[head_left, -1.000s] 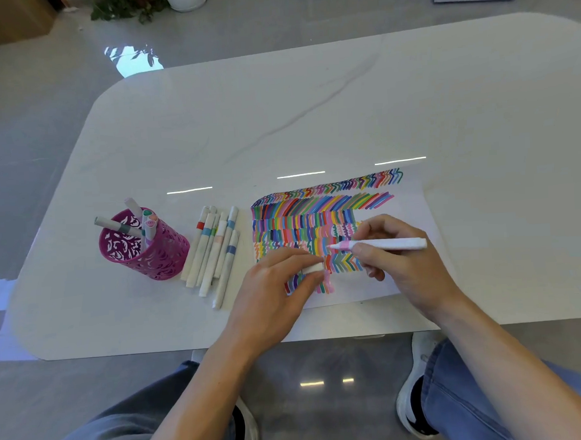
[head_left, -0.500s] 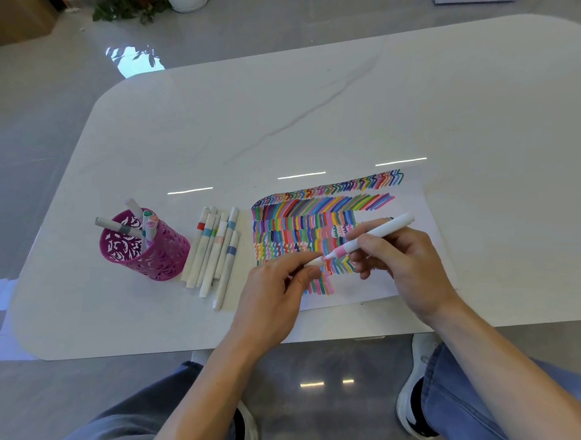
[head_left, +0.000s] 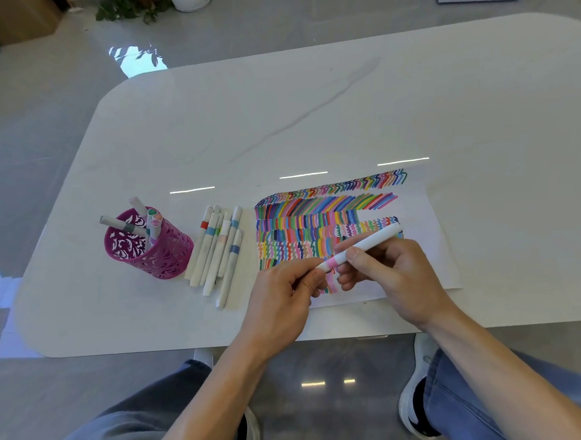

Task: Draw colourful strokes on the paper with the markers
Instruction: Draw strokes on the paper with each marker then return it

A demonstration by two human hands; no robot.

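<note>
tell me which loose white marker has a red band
The leftmost white marker lying beside the magenta perforated cup; the others show no red.

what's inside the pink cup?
A few white markers stick out of the pink cup. Their lower ends and the cup's bottom are hidden by its wall.

Tip of the pink-banded marker (head_left: pixel 368 244), out of sight behind the left hand (head_left: pixel 280 304).
</note>
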